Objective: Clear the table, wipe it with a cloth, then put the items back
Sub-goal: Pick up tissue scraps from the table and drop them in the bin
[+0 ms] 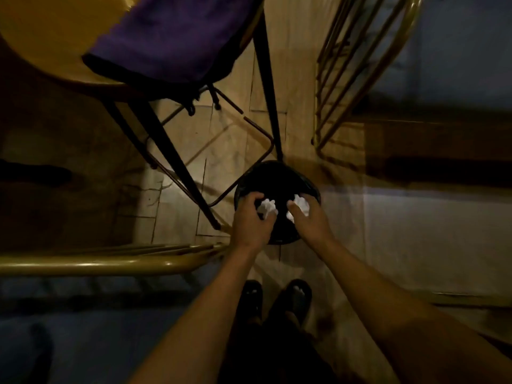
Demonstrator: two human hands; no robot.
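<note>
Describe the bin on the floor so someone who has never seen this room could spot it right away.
Start at the round yellow table with the purple cloth at the upper left and follow its dark legs down to the tiled floor. The bin stands by the foot of the right-hand leg, just ahead of the person's feet. It is the only round black container there, and both hands hold white crumpled paper over its mouth.

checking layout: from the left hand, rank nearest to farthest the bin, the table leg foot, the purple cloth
1. Bin, right under the left hand.
2. Table leg foot, just left of the hand, on the floor.
3. Purple cloth, far up on the table.
</note>
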